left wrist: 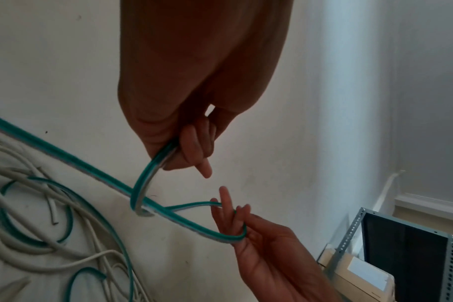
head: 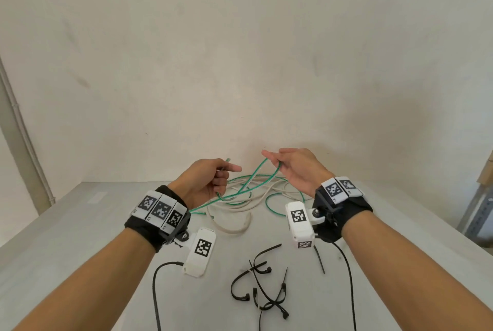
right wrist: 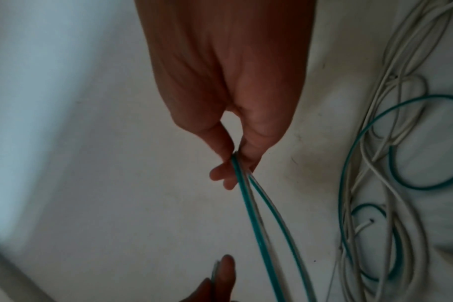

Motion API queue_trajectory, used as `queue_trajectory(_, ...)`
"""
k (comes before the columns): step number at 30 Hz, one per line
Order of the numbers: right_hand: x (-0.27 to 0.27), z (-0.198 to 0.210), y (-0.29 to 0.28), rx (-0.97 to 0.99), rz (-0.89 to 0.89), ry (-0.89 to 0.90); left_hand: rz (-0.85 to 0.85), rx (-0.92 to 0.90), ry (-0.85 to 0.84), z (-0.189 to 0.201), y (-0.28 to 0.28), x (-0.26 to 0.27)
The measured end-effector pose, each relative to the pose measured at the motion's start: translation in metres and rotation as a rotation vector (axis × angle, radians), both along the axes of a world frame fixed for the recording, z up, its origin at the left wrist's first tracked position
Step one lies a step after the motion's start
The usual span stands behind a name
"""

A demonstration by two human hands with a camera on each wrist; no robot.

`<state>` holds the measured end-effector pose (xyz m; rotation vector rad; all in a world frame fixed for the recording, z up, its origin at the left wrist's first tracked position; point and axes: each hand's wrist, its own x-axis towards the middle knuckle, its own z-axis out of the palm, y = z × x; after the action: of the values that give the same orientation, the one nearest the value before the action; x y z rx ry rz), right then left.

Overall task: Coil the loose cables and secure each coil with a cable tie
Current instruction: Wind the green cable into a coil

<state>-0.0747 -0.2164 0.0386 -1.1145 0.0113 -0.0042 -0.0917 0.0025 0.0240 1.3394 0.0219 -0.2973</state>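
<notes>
A: Grey table [head: 80, 237] against a plain wall [head: 240, 50]; black cable ties [head: 262, 288] lie near, white cables [head: 234, 229] farther.

B: Only the left wrist view shows a metal rack [left wrist: 406, 255].

A: Left hand [head: 205, 184] curls around the green cable [head: 248, 186]; right hand [head: 293, 168], raised, pinches its loop.

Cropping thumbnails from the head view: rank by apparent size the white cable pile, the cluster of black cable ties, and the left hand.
1. white cable pile
2. cluster of black cable ties, close behind; its nearness to the camera inflates it
3. left hand, smallest
</notes>
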Motion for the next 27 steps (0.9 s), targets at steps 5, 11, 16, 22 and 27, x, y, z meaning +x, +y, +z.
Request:
queue_trajectory(5,-0.009,0.006,0.005,-0.041,0.168,-0.041,-0.11,0.05,-0.007,0.0,-0.009,-0.001)
queue_trajectory(11,-0.02,0.008,0.027,-0.138,0.238,-0.139,-0.154,0.0,-0.02,0.001,-0.021,-0.009)
queue_trajectory(16,-0.03,0.002,0.039,-0.258,0.238,-0.201,-0.076,-0.356,-0.04,0.001,-0.018,0.002)
queue_trajectory(22,-0.03,-0.008,0.043,-0.549,0.16,-0.263,-0.028,-0.529,0.021,0.005,-0.016,0.002)
queue_trajectory(27,-0.037,-0.019,0.038,-0.772,0.318,-0.255,0.054,-0.672,0.102,0.018,-0.011,0.01)
